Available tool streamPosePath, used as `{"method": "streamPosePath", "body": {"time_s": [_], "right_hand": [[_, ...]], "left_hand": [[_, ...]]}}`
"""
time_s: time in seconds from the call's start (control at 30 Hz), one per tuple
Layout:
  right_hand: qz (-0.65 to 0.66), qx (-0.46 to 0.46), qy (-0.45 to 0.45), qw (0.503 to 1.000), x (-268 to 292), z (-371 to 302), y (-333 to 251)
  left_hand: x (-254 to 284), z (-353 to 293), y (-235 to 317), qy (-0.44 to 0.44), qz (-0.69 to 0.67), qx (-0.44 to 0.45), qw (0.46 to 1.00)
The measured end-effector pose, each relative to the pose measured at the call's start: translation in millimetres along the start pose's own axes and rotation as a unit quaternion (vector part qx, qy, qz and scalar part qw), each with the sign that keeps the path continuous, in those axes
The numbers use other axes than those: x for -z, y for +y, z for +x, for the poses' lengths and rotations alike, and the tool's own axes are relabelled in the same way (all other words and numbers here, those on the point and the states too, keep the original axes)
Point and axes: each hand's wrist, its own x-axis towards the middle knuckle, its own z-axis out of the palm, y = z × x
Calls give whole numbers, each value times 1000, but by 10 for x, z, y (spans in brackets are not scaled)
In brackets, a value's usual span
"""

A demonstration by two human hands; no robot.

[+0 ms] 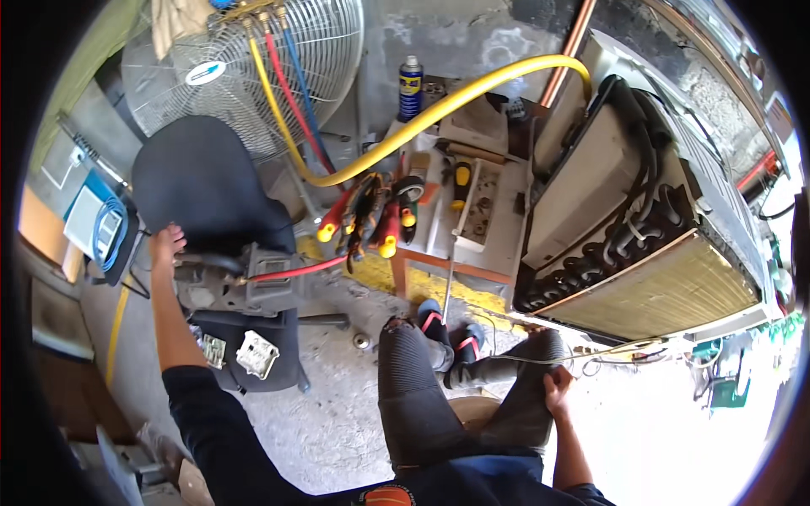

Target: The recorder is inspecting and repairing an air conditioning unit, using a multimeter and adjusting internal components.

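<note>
My left hand (167, 243) is stretched out to the black office chair (198, 177), at the lower left edge of its backrest. Its fingers are loosely bent and apart, with nothing visible in them. Just beside it, on the seat, lies a grey metal machine (219, 282) with a dark handle, which looks like a vacuum pump. A red hose (308, 269) runs from it to the right. White plastic-looking pieces (256, 355) lie on the seat's near part. My right hand (557, 390) rests closed on my right knee, with nothing visible in it.
Right of centre, a small table (498, 253) bears a spray can (411, 88), a screwdriver (461, 184) and several red-and-yellow-handled tools (390, 232). A yellow hose (456, 103) arches over it. An opened air-conditioner unit (641, 236) stands at right; a large fan (253, 67) stands behind.
</note>
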Motion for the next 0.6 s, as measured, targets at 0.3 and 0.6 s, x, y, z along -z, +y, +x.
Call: {"method": "streamPosePath", "body": {"time_s": [0.3,0.6], "right_hand": [[-45,-6,11,999,24,-8,-49],[-56,-15,-3,998,-5,24,-24]], "left_hand": [[-594,-493,419,142,431,-105,885],[-651,-988,676,176,377,-66,907]]}}
